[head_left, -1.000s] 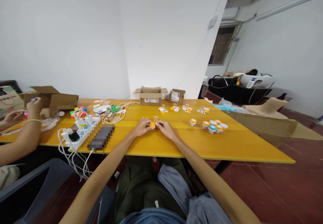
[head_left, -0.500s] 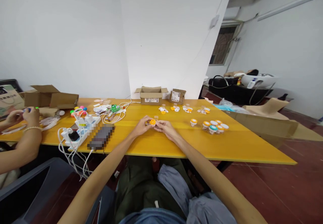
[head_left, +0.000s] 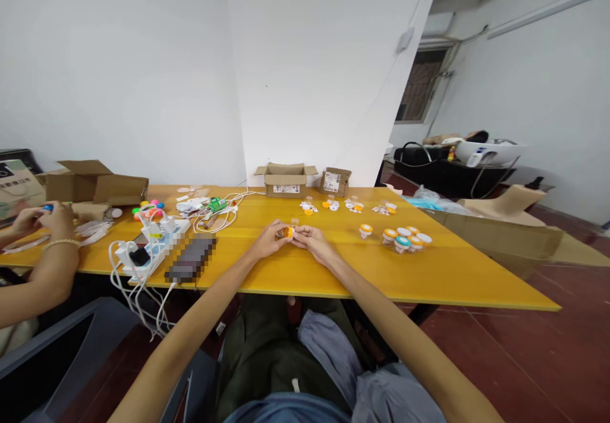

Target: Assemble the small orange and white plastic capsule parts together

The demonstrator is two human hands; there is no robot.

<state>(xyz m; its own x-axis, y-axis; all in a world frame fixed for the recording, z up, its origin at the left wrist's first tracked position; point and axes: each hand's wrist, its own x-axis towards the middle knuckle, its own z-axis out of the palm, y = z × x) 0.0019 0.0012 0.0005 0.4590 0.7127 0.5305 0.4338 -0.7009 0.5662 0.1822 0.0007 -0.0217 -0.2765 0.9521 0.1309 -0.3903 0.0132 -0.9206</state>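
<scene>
Above the middle of the table, my left hand [head_left: 267, 240] is closed around a small clear plastic piece with an orange cap [head_left: 288, 233]. My right hand [head_left: 311, 240] pinches a small white part [head_left: 295, 234] against the front of that cap; its exact kind is too small to tell. A clear round piece [head_left: 295, 221] stands on the table just behind my fingers. To the right stands one orange-capped clear container [head_left: 365, 230], apart from a cluster of similar containers [head_left: 403, 242] with orange, white and teal caps.
Small piles of white and orange parts [head_left: 330, 205] lie at the back, before two cardboard boxes [head_left: 286, 181]. On the left are a power strip [head_left: 155, 248] with cables and a blurred dark device [head_left: 190, 259]. Another person's hands [head_left: 57, 220] hold a blue item at the far left.
The orange cap has turned from facing me toward the right, and a white part now shows against it at my right fingertips. The other person's hands have shifted slightly.
</scene>
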